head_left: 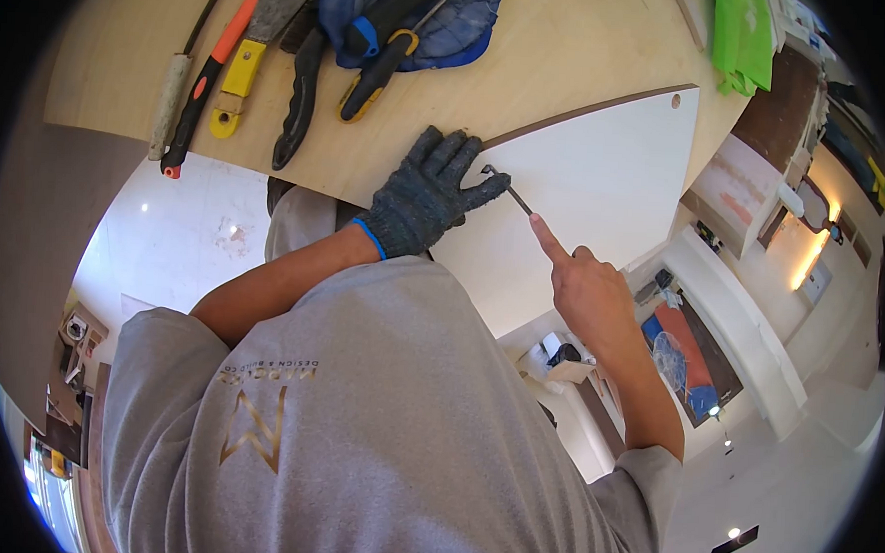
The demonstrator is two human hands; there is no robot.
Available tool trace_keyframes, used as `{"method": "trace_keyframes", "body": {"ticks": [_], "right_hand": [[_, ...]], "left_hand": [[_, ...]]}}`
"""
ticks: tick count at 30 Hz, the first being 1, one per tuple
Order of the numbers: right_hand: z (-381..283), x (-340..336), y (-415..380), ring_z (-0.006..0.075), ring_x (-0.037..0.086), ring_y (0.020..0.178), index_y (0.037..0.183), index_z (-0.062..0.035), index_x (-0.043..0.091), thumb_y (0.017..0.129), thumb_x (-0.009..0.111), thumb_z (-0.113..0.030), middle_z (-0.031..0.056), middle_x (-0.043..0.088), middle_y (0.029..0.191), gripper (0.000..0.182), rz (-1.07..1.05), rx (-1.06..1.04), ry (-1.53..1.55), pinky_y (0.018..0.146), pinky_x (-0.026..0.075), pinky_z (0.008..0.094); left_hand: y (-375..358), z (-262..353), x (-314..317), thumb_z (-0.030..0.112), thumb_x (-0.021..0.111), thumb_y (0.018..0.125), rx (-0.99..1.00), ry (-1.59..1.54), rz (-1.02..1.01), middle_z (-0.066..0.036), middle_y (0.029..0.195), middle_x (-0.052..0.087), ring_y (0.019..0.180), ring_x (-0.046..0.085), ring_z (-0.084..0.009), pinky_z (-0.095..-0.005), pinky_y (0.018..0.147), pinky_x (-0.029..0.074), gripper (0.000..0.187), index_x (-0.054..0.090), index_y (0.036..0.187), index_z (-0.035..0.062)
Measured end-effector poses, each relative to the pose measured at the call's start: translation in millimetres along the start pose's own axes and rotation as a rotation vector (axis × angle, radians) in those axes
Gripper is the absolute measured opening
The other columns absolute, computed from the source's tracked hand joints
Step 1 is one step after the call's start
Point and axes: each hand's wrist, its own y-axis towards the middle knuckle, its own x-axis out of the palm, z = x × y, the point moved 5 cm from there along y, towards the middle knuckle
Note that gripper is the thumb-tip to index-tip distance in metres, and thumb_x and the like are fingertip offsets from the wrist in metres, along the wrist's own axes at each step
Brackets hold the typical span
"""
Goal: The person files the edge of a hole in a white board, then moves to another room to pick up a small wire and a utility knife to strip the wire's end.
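My left hand (418, 196), in a dark knitted glove with a blue cuff, lies with its fingers stretched out at the edge of a white panel (602, 175). Its thumb reaches over a thin dark metal rod with a hooked tip (520, 200). Bare, my right hand (588, 286) grips that rod, the index finger stretched along it and the other fingers curled in. Any handle is hidden in the palm. The panel has a brown edge and a small round hole near its far corner, and lies on a wooden worktop (558, 47).
Toward the back left of the worktop lie a yellow-handled scraper (241, 74), an orange-and-black tool (212, 69), a black handle (300, 106) and a yellow-and-black handle (373, 84). A blue cloth bundle (475, 29) is beside them. Green material (741, 43) hangs at the right.
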Motion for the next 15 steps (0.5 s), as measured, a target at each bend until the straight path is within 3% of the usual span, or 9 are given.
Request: {"method": "trace_keyframes", "body": {"ticks": [7,15], "right_hand": [[6.0,5.2,11.1,0.0388,0.065,0.064,0.157,-0.0225,0.035,0.093,0.054,-0.007,0.0214,0.064,0.073,0.068,-0.035,-0.061,0.401,0.064,0.054,0.0485],[-9.2,3.3,0.9,0.0398,0.064,0.064,0.156,-0.0182,0.035,0.094,0.053,-0.007,0.0242,0.065,0.077,0.066,0.03,-0.009,0.157,0.066,0.053,0.0509]], "left_hand": [[-0.8,5.2,-2.5,0.024,0.08,0.074,-0.026,0.003,-0.044,-0.026,0.147,0.046,0.139,0.041,-0.0397,-0.0582,0.115,0.03,0.079,0.05,0.147,0.0243],[-3.5,-0.6,-2.3,0.022,0.078,0.074,0.005,-0.021,0.042,-0.026,0.145,0.046,0.138,0.041,-0.0405,-0.0586,0.115,0.029,0.077,0.051,0.146,0.0259]]}}
